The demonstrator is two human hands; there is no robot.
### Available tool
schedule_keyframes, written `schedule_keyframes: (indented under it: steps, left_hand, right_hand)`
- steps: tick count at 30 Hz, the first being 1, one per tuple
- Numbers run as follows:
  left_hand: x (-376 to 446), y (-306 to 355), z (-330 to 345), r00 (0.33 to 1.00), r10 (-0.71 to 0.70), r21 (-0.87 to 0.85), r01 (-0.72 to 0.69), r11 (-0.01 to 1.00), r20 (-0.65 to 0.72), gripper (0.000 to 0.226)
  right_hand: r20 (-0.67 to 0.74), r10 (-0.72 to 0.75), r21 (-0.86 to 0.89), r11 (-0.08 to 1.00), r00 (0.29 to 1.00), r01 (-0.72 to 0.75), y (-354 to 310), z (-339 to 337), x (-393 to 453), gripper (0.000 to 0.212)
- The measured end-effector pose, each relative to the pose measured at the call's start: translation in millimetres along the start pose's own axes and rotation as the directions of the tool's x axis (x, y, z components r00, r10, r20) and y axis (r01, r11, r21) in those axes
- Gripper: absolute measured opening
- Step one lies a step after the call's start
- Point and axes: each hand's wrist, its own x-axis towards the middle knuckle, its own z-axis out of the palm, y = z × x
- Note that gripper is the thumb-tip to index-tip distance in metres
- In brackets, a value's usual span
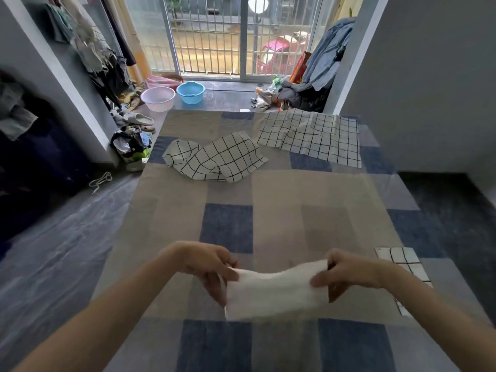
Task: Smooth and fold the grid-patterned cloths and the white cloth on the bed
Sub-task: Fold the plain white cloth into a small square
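Note:
A white cloth [273,289] hangs stretched between my two hands over the near part of the bed [281,200]. My left hand [212,267] pinches its left edge and my right hand [346,273] pinches its right edge. A rumpled grid-patterned cloth [217,157] lies at the bed's far middle. A second grid cloth [314,135] lies spread, slightly wrinkled, at the far right. A folded grid cloth [402,267] lies beside my right forearm, partly hidden by it.
The bed cover is a blue, grey and tan patchwork. Left of the bed are a clothes pile [131,146], slippers [139,119] and two basins [174,96]. A grey wall [429,89] borders the bed's right side. Barred glass doors stand beyond.

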Motion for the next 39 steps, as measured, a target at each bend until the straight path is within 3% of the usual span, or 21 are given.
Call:
schedule_keyframes:
  steps: [2,4,6,8,11,14,16,18,19,20,21,22,23,25,28,30,34,39]
  left_hand:
    - [16,-5,-1,0.998,-0.030,0.023,0.031,0.999,-0.055,0.009]
    - [37,-11,-11,0.966,0.004,0.132,0.031,0.991,-0.257,0.010]
    - [59,-13,-23,0.870,0.082,0.246,0.046,0.968,-0.487,0.010]
    - [78,-12,-33,0.759,0.118,0.227,0.040,0.973,-0.641,0.013]
    - [102,-5,-45,0.660,0.087,0.131,0.018,0.991,-0.746,0.015]
    - [121,-5,-59,0.578,0.082,0.153,0.074,0.985,-0.812,0.019]
    - [128,-4,-65,0.433,0.103,0.137,0.047,0.989,-0.896,0.016]
    - [129,0,-60,0.188,0.151,0.139,-0.077,0.987,-0.970,0.003]
    - [132,2,-52,0.072,0.207,0.196,-0.135,0.971,-0.976,0.012]
    - [136,3,-41,0.011,0.295,0.289,-0.164,0.943,-0.955,0.018]
    - [141,2,-27,0.009,0.401,0.394,-0.166,0.904,-0.916,0.020]
    - [150,-2,-12,0.059,0.507,0.497,-0.130,0.858,-0.860,0.019]
    - [160,-7,3,0.135,0.592,0.587,-0.080,0.806,-0.795,0.020]
    - [180,-25,26,0.288,0.681,0.710,-0.003,0.704,-0.674,0.043]
    - [196,-49,28,0.410,0.692,0.786,0.117,0.607,-0.595,0.058]
    - [196,-56,25,0.461,0.673,0.801,0.161,0.577,-0.578,0.058]
    - [187,-70,16,0.484,0.608,0.762,0.229,0.605,-0.629,0.060]
    - [162,-102,11,0.407,0.523,0.652,0.312,0.691,-0.749,0.065]
  right_hand:
    - [-0.012,0.028,0.002,1.000,1.000,-0.028,8,1,12,0.024]
    - [-0.167,0.010,0.027,1.000,0.986,-0.006,14,0,29,0.014]
    - [-0.348,-0.004,0.053,0.998,0.937,0.024,17,-2,50,0.017]
    - [-0.471,-0.012,0.054,0.998,0.882,0.042,20,-8,74,0.020]
    - [-0.576,-0.027,0.022,0.999,0.817,0.049,26,-17,110,0.026]
    - [-0.640,0.010,0.027,1.000,0.768,0.010,29,-26,141,0.022]
    - [-0.733,0.060,0.055,0.998,0.677,-0.028,27,-29,150,0.010]
    - [-0.867,0.035,0.039,0.999,0.497,-0.003,26,-26,152,0.028]
    - [-0.912,-0.022,-0.009,0.999,0.411,0.032,25,-22,153,0.033]
    - [-0.929,-0.103,-0.081,0.994,0.356,0.077,26,-14,155,0.035]
    - [-0.918,-0.198,-0.167,0.979,0.342,0.120,24,-1,156,0.036]
    - [-0.883,-0.297,-0.254,0.953,0.362,0.164,22,14,158,0.037]
    - [-0.831,-0.388,-0.346,0.922,0.398,0.175,20,30,162,0.039]
    - [-0.688,-0.548,-0.559,0.818,0.475,0.135,27,59,175,0.047]
    - [-0.540,-0.568,-0.714,0.700,0.621,0.020,51,69,187,0.061]
    - [-0.549,-0.532,-0.724,0.688,0.645,-0.049,60,61,184,0.063]
    - [-0.629,-0.420,-0.673,0.716,0.654,-0.187,72,47,175,0.063]
    - [-0.750,-0.301,-0.542,0.789,0.589,-0.288,87,43,157,0.065]
